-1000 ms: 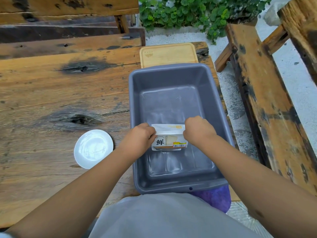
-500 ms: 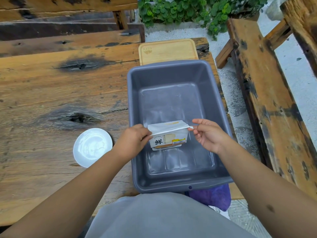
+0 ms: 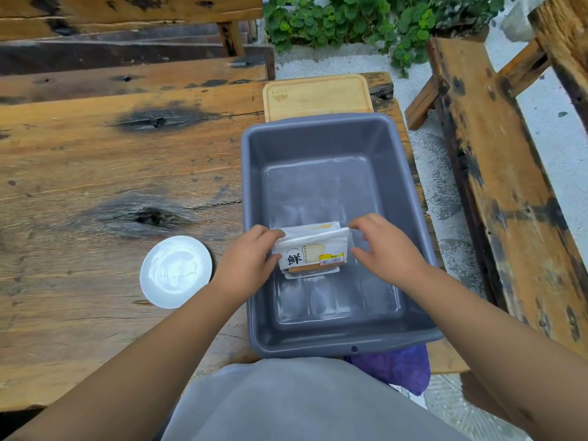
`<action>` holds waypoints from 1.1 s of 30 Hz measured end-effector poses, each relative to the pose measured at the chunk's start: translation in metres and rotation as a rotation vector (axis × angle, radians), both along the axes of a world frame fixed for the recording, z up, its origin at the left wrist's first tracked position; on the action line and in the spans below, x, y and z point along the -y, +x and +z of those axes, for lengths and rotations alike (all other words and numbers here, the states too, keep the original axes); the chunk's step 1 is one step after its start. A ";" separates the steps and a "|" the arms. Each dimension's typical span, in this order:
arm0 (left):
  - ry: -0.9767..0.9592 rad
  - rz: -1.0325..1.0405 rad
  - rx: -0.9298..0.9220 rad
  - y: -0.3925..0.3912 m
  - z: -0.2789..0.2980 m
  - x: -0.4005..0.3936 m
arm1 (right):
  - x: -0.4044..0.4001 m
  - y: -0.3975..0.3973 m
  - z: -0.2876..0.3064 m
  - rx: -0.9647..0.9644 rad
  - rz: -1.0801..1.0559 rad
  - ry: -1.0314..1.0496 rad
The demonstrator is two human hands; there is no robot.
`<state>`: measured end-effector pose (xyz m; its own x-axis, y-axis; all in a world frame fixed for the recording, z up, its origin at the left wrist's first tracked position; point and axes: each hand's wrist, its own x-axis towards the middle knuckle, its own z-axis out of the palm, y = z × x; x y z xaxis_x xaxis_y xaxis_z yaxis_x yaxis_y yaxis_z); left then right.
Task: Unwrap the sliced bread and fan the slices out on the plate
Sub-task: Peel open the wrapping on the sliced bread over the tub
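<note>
A wrapped pack of sliced bread (image 3: 310,252), white with a black character and a yellow price label, is held upright inside the grey plastic tub (image 3: 404,160). My left hand (image 3: 246,261) grips the pack's left end. My right hand (image 3: 381,246) pinches the wrapper's top right corner with thumb and fingers. The small white plate (image 3: 176,271) lies on the wooden table to the left of the tub, apart from both hands, with nothing on it.
A pale wooden cutting board (image 3: 318,97) lies behind the tub. A purple cloth (image 3: 394,366) hangs under the tub's near right corner. The worn wooden table (image 3: 95,173) stretches left. A wooden bench (image 3: 509,173) stands to the right across gravel.
My right hand let go of the pack's right end, opened, then came back to pinch the wrapper's top right corner. The pack tilted more upright. My left hand kept its grip.
</note>
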<state>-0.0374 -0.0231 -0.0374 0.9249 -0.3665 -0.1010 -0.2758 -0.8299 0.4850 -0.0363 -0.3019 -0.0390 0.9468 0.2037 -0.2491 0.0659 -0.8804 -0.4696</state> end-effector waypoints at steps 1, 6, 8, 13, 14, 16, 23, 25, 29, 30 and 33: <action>0.072 -0.034 0.033 0.001 0.000 0.001 | -0.002 0.002 0.000 0.048 0.061 -0.098; 0.291 -0.120 0.178 0.009 0.005 0.008 | -0.016 0.015 0.002 0.199 0.247 -0.241; 0.289 -0.120 0.194 0.013 0.006 0.008 | -0.020 0.019 0.003 0.204 0.312 -0.310; 0.209 -0.170 0.233 0.017 0.011 0.001 | -0.016 0.020 0.010 0.234 0.348 -0.299; 0.166 -0.183 0.226 0.017 0.010 -0.001 | -0.012 0.020 0.011 0.230 0.349 -0.259; 0.046 -0.183 0.171 0.016 0.009 -0.003 | -0.005 0.020 0.013 0.165 0.350 -0.139; -0.255 -0.101 0.027 0.022 0.010 0.007 | 0.005 0.018 0.009 -0.161 0.018 0.264; -0.222 -0.135 0.040 0.025 0.010 0.010 | 0.003 0.016 0.007 -0.268 -0.124 0.346; -0.118 -0.208 0.037 0.029 0.010 0.017 | 0.001 0.016 0.001 -0.209 -0.295 0.427; -0.091 -0.222 0.058 0.030 0.010 0.019 | 0.002 0.015 0.000 -0.174 -0.255 0.376; -0.053 -0.191 0.118 0.036 0.012 0.022 | 0.001 0.011 -0.001 -0.139 -0.103 0.238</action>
<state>-0.0012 -0.0452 -0.0249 0.8425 -0.5379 0.0281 -0.4828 -0.7312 0.4819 -0.0249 -0.3034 -0.0396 0.9256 0.1763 -0.3349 -0.0979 -0.7433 -0.6618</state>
